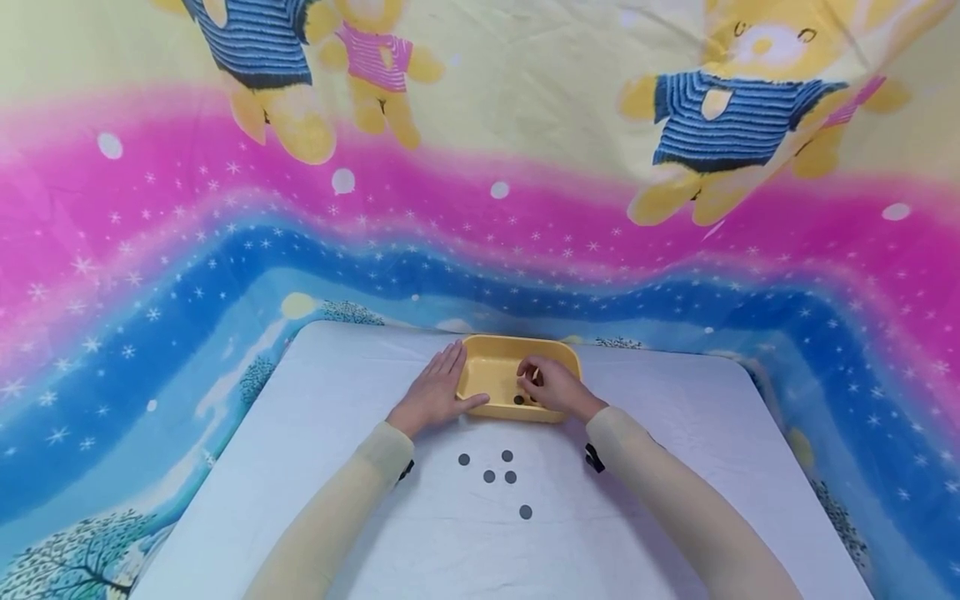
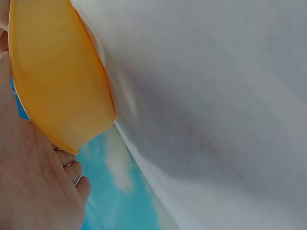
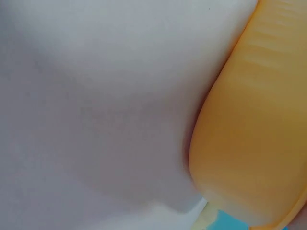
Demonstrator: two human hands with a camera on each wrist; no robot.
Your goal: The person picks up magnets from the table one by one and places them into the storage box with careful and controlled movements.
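A yellow plastic box point(image 1: 480, 411) stands at the far edge of the white table. My left hand point(image 1: 433, 392) lies along its left end, fingers straight, with the thumb over the near rim; in the left wrist view the same hand point(image 2: 33, 177) is against the box's rim. Inside the box's right half, my right hand point(image 1: 553, 386) has curled fingers pinching a small dark disc, mostly hidden by the fingers. Just below those fingertips is another dark disc point(image 1: 519, 400) in the box. The right wrist view shows the box's outer wall point(image 3: 254, 129), with the hand almost out of frame.
Several flat grey discs lie on the white-covered table point(image 1: 300, 467) in front of the box, among them a disc point(image 1: 464, 459) at the left and a disc point(image 1: 526, 512) nearest me. A patterned cloth point(image 1: 480, 250) with printed bears hangs around the table's back and sides.
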